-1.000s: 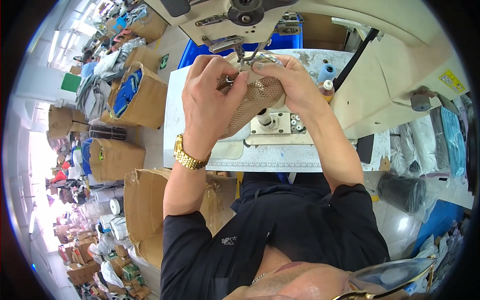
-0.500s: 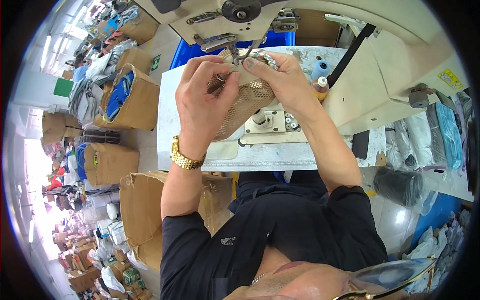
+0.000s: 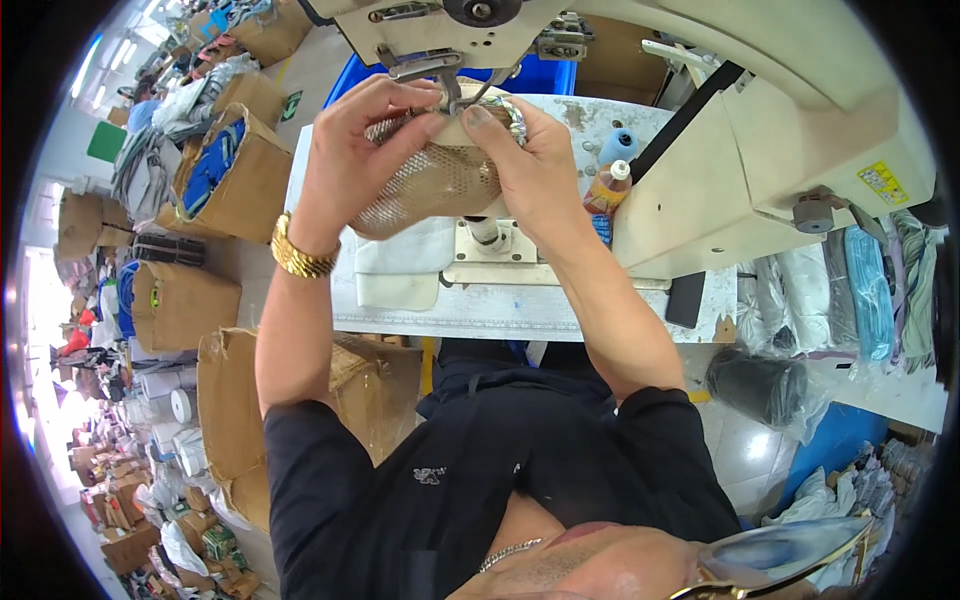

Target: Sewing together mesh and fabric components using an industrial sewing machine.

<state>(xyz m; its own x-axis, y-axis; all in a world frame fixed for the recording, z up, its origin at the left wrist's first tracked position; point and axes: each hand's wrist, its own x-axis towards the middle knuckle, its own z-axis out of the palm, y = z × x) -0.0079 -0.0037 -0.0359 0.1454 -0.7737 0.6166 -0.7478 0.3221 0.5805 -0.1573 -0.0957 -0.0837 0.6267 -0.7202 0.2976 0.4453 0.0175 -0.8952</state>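
My left hand [image 3: 365, 150], with a gold watch on the wrist, is closed on the left of a tan mesh piece [image 3: 405, 195], thumb and fingers near the needle. My right hand [image 3: 525, 160] grips the piece's right side, its thumb pressed on a cream band beside a braided cord [image 3: 515, 122]. The piece is held up at the presser foot [image 3: 450, 95] of a white sewing machine [image 3: 700, 200], above its post [image 3: 483, 233]. The foot's contact with the fabric is partly hidden by my fingers.
On the table [image 3: 370, 320] are a blue cone [image 3: 620, 148], a bottle [image 3: 608, 190], pale flat pieces [image 3: 398, 272] and a dark phone [image 3: 685, 298]. A blue bin [image 3: 352, 80] is behind; cardboard boxes [image 3: 185, 300] stand left, wrapped fabric [image 3: 805, 285] lies right.
Both hands have shifted left and up in the picture with the mesh piece, still gripping it. The machine, table and surroundings also sit further left and up in the view.
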